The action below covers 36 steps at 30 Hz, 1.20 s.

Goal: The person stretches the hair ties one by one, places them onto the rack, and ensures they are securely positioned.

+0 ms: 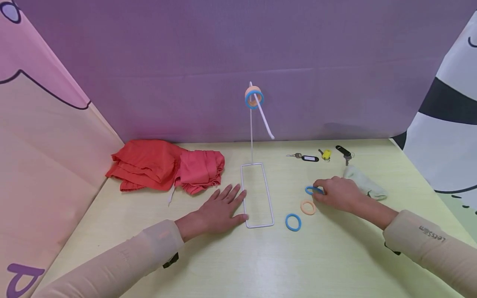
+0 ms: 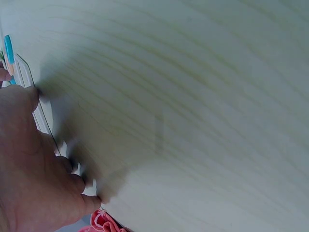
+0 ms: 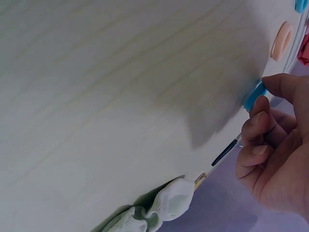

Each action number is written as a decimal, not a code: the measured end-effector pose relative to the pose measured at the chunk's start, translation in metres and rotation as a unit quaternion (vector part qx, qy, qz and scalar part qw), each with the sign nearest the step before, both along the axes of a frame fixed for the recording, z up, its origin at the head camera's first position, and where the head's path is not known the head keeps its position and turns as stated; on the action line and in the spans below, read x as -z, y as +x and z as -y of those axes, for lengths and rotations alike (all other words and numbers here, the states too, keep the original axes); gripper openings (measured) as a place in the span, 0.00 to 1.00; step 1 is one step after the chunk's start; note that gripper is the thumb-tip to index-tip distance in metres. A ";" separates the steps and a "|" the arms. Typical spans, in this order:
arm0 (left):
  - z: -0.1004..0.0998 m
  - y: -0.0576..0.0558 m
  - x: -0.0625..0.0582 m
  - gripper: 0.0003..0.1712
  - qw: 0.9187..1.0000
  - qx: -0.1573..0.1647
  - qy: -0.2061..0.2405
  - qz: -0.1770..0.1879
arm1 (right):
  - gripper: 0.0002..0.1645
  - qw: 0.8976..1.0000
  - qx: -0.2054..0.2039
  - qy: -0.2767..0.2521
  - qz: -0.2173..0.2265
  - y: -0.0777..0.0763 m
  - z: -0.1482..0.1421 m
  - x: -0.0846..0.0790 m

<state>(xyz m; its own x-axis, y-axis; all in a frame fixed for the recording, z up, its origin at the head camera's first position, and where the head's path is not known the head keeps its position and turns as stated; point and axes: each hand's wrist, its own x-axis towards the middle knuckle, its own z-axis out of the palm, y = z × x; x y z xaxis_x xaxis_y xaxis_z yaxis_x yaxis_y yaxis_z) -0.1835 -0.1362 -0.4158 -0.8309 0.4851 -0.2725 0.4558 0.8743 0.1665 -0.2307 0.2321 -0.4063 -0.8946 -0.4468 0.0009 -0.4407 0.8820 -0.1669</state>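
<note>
My right hand (image 1: 337, 193) pinches a blue ring (image 1: 310, 190) between thumb and finger, low over the table. In the right wrist view the other fingers curl in beside that blue ring (image 3: 255, 95). An orange ring (image 1: 308, 207) and a second blue ring (image 1: 293, 222) lie on the table nearby. My left hand (image 1: 220, 210) is spread flat, its fingertips and thumb at the left side of the white wire stand's base (image 1: 260, 226). On the stand's slanting arm (image 1: 265, 121) hang a blue ring (image 1: 249, 104) and orange rings (image 1: 251, 89); their exact number is unclear.
Red cloth (image 1: 147, 165) and a pinkish-red folded cloth (image 1: 201, 167) lie at the back left. Several keys with tags, one yellow (image 1: 326, 155), lie along the back right. A pale green cloth (image 1: 365, 183) rests behind my right wrist. A purple curtain (image 1: 167, 74) closes off the back.
</note>
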 end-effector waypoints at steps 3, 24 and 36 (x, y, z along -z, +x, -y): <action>0.000 0.000 0.000 0.46 1.000 0.001 -0.001 -0.001 | 0.16 1.000 0.003 -0.004 -0.006 0.000 0.000 0.000; 0.000 -0.001 -0.001 0.46 1.000 0.002 -0.006 0.000 | 0.15 0.979 0.004 -0.126 -0.160 0.022 0.014 -0.079; 0.000 -0.001 -0.001 0.46 1.000 0.007 -0.002 0.001 | 0.16 0.884 -0.141 -0.201 -0.399 0.055 0.045 -0.145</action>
<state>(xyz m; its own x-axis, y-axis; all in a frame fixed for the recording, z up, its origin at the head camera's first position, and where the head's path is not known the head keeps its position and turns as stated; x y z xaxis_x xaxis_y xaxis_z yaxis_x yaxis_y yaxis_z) -0.1846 -0.1363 -0.4145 -0.8240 0.4951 -0.2753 0.4672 0.8688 0.1640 -0.1760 0.1871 -0.2611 -0.3920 -0.4718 0.7898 -0.7517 0.6592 0.0207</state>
